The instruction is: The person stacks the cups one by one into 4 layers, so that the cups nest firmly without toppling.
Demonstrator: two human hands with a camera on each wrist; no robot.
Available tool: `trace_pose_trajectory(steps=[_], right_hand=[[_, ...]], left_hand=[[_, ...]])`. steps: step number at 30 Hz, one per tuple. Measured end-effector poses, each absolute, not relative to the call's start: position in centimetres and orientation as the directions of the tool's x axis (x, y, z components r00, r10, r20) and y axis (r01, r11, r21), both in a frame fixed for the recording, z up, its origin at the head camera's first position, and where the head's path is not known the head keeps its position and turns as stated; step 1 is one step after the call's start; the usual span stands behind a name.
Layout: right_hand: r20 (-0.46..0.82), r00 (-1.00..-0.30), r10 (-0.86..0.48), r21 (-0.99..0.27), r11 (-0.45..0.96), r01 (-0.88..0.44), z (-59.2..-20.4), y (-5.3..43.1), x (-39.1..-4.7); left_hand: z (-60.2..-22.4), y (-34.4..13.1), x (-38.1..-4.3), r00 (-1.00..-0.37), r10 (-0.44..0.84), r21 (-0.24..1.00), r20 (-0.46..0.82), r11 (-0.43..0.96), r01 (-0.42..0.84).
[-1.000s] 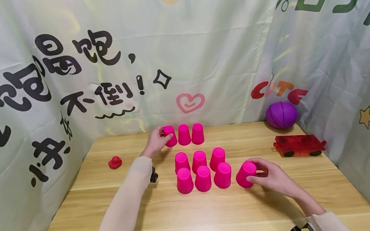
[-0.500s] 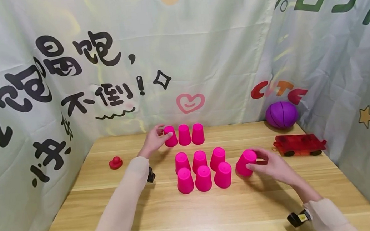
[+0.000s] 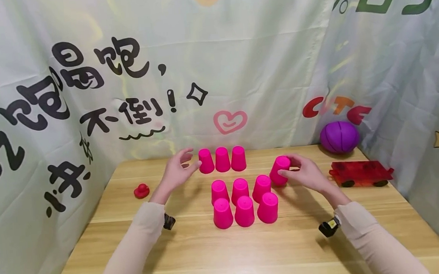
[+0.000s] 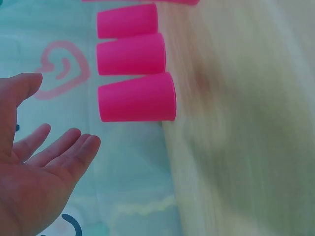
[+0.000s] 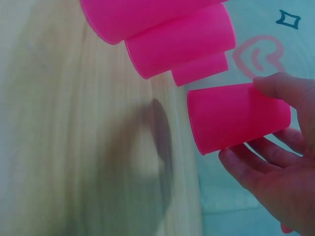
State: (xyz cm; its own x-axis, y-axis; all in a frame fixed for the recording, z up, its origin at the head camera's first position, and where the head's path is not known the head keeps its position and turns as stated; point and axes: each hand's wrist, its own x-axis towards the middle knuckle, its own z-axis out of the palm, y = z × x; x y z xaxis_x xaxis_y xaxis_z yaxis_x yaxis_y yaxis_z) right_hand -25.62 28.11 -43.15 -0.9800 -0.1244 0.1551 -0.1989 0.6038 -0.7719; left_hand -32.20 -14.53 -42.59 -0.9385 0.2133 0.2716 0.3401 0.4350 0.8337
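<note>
Between thumb and fingers, my right hand point(image 3: 309, 174) holds a pink plastic cup point(image 3: 280, 170), mouth down and slightly tilted. The right wrist view shows this held cup point(image 5: 234, 118) raised off the table, its shadow falling on the wood. My left hand point(image 3: 177, 170) hovers with loosely spread fingers just left of a back row of three upturned pink cups point(image 3: 222, 159). In the left wrist view its fingers are apart from the nearest cup point(image 4: 138, 98). Closer to me, two more rows of three upturned cups point(image 3: 244, 211) stand in the middle.
The wooden table point(image 3: 228, 255) meets a printed cloth backdrop point(image 3: 261, 74) behind. A purple ball point(image 3: 339, 137) sits at the back right corner, with a red toy car point(image 3: 361, 173) before it. A small red toy point(image 3: 141, 191) lies at the left.
My left hand has drawn away from the leftmost back cup, leaving it standing. My right hand has carried its cup up and back, from beside the front rows toward the back row's right side.
</note>
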Motion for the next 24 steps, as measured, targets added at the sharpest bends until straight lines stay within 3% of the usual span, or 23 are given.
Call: trace_pose_trajectory(steps=[8,24], right_hand=[[0.179,-0.975,-0.128,-0.771,0.598,-0.22,-43.1,26.0,-28.7],[0.147,-0.976,-0.158,-0.783,0.585,-0.213,-44.6,23.4,-32.3]], left_hand=[[-43.5,-14.8,-29.9,-0.945,0.245,0.876,0.215,0.379,0.298],[-44.8,-13.0,-27.2,-0.897,0.402,0.881,0.183,0.337,0.331]])
